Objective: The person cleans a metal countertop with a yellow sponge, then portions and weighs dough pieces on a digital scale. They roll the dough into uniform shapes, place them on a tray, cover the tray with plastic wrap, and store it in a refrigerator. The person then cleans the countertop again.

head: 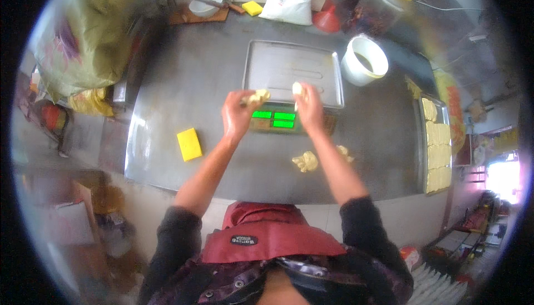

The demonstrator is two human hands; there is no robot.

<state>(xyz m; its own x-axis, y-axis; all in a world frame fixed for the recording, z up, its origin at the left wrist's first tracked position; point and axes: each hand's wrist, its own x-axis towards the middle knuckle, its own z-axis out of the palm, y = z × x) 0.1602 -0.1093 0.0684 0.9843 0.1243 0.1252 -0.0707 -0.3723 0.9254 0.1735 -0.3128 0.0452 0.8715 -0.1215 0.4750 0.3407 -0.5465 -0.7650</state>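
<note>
My left hand (235, 113) grips a lumpy piece of pale yellow dough (262, 95) near the front left corner of a shallow metal tray. A smaller piece of dough (297, 88) shows at the fingertips of my right hand (310, 107), over the tray's front edge. The metal tray (288, 57) rests on a digital scale (275, 129) with lit green displays, partly hidden by my hands. On the steel table near my right forearm lies a lump of dough (306, 162). Another lump (344, 153) is partly covered by that forearm.
A yellow sponge (189, 144) lies at the left on the steel table (233, 180). Behind the tray's right side stands a white bucket (354, 69). A tray of shaped dough (437, 155) sits at the right edge. A white sack (288, 2) and red funnel (327, 20) are at the back.
</note>
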